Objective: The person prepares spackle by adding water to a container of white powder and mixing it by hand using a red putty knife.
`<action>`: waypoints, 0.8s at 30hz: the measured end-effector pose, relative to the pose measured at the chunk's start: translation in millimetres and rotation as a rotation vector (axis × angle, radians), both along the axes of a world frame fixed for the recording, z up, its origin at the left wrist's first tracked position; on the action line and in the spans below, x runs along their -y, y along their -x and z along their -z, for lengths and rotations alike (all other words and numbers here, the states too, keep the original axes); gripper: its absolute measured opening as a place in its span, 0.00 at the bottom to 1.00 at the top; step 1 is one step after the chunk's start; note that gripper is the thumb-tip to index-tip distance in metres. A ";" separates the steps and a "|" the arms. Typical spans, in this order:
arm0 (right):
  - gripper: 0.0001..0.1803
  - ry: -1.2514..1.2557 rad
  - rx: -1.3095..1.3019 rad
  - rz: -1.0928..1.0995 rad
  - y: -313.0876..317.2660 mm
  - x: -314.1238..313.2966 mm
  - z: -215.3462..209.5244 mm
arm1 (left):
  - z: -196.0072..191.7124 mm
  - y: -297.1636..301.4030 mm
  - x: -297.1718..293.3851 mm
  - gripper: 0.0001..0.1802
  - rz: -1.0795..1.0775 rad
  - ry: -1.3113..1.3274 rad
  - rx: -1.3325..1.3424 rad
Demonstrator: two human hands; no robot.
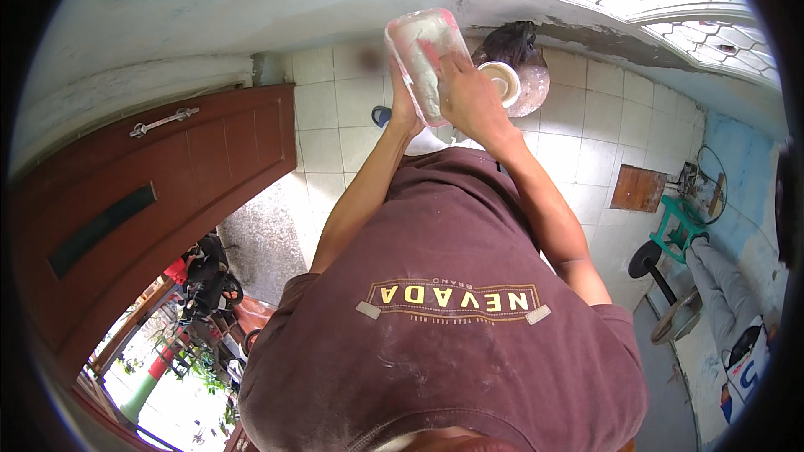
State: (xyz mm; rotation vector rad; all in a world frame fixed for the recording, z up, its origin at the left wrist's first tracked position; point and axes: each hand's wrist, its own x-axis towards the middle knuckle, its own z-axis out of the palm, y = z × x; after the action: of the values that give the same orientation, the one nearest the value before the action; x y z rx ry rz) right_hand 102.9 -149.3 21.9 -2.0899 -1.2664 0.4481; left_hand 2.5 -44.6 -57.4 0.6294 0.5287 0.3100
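Box: I held one clear plastic box (423, 54) with a pink rim, tilted, far out in front of my chest, above the tiled floor (335, 130). Something pale and whitish showed through its side.
Left hand: my left hand (404, 109) was under the box's near end, mostly hidden behind it; it seemed to grip the box, though I could not see the fingers.
Right hand: my right hand (469, 96) lay flat on the box's right side, fingers closed against it.
Hands counted: two, both on the one box.
Bowl: one round white bowl (501, 81) stood just right of my right hand, on a round grey slab (532, 88).
Bag: one dark bag (511, 42) lay at the far edge of that slab.
Blue thing: a small blue thing (381, 115) lay on the floor left of my left wrist; I could not tell what it was.
Door: one brown door (159, 201) with a metal handle (163, 122) stood open on the left.
Stool: one green stool (682, 222) stood at the right, by the blue wall (749, 176).
Board: one brown board (638, 188) lay on the floor left of the stool.
In the way: my own brown shirt (444, 326) filled the near view and hid the floor beneath.
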 end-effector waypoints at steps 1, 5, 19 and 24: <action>0.28 -0.017 0.001 -0.035 2.6 3.9 3.5 | 0.9 -0.1 0.8 0.48 -0.006 -0.003 0.002; 0.19 -0.078 0.049 -0.040 -9.0 12.0 -1.7 | 3.5 -0.8 3.8 0.44 -0.042 0.054 0.072; 0.14 0.070 0.017 -0.083 -9.5 11.9 -15.5 | 81.8 -13.3 37.6 0.41 -0.043 0.218 0.625; 0.33 0.075 0.004 0.057 -39.8 29.3 -5.6 | 27.6 -6.4 26.6 0.38 0.050 0.076 0.095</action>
State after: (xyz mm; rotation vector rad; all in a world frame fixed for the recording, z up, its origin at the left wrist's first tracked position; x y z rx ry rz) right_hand 142.8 -178.6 27.6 -2.1845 -1.2053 0.4730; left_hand 8.9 -71.2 -85.0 0.5509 0.4312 0.2703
